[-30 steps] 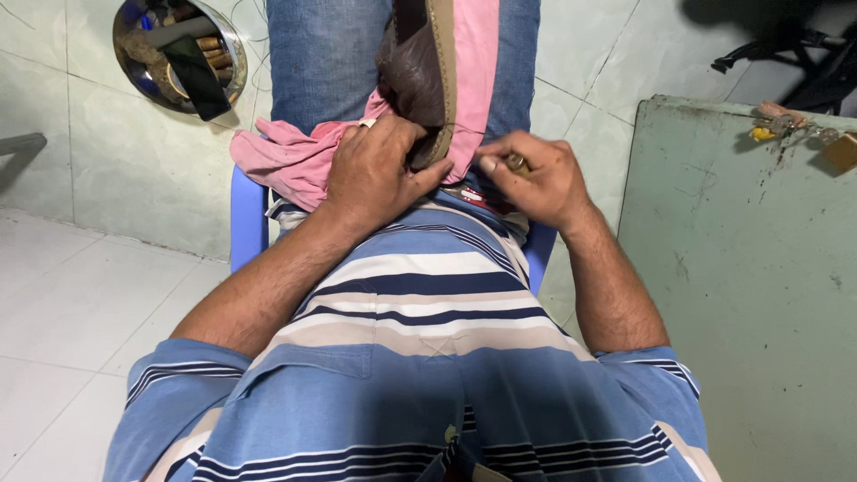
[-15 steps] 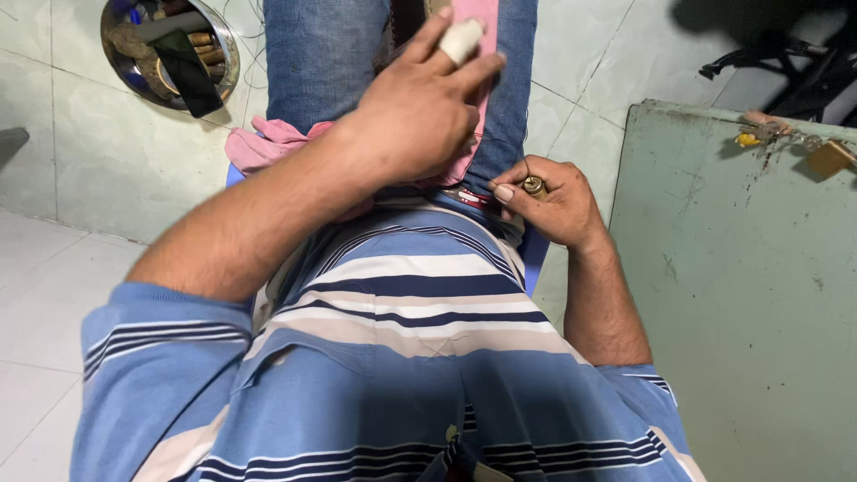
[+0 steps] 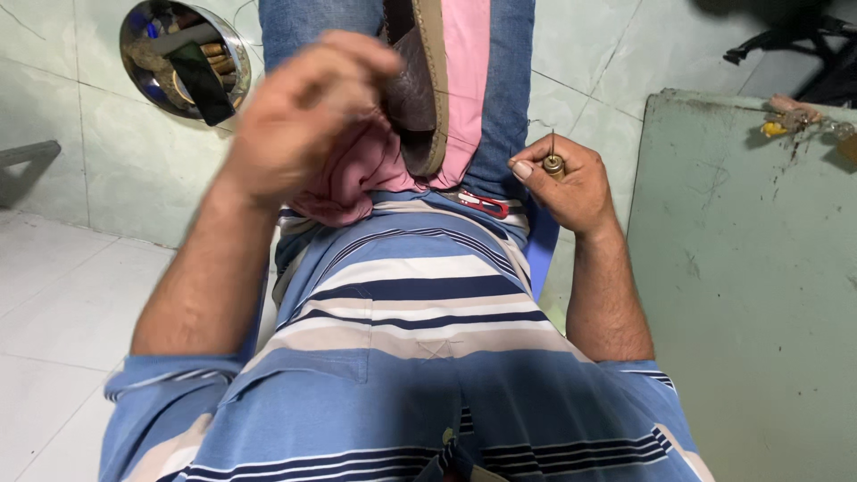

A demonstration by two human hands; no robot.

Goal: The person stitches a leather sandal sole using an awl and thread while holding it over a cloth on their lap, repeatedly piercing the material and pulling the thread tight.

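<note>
**Inspector:** Start at the grip. Right hand?

**Assistant:** Right hand [image 3: 567, 178] is closed in a pinch grip on a stitching awl [image 3: 553, 159], brass collar at thumb and forefinger, needle pointing up. It sits beside the right thigh, just right of the sandal [image 3: 420, 89].

**Inspector:** Left hand?

**Assistant:** Left hand [image 3: 299, 112] is raised and blurred, fingers curled. Whether that grip has hold of anything, I cannot tell. Half a second ago it was higher, over the jeans, with a pale object at the fingertips; that object no longer shows. A second ago both hands were pressed together at the sandal.

**Inspector:** The sandal's position?

**Assistant:** Brown upper, tan sole edge, lying lengthwise on the lap over a pink cloth [image 3: 375, 170], between the jeans legs. A red clip-like item [image 3: 486, 205] lies at the waist below it.

**Inspector:** Containers?

**Assistant:** A round metal bowl [image 3: 234, 45] on the tiled floor [image 3: 54, 295], upper left, holds tools, a dark flat piece across them. On the green table [image 3: 741, 268], right, small items lie at the far edge.
</note>
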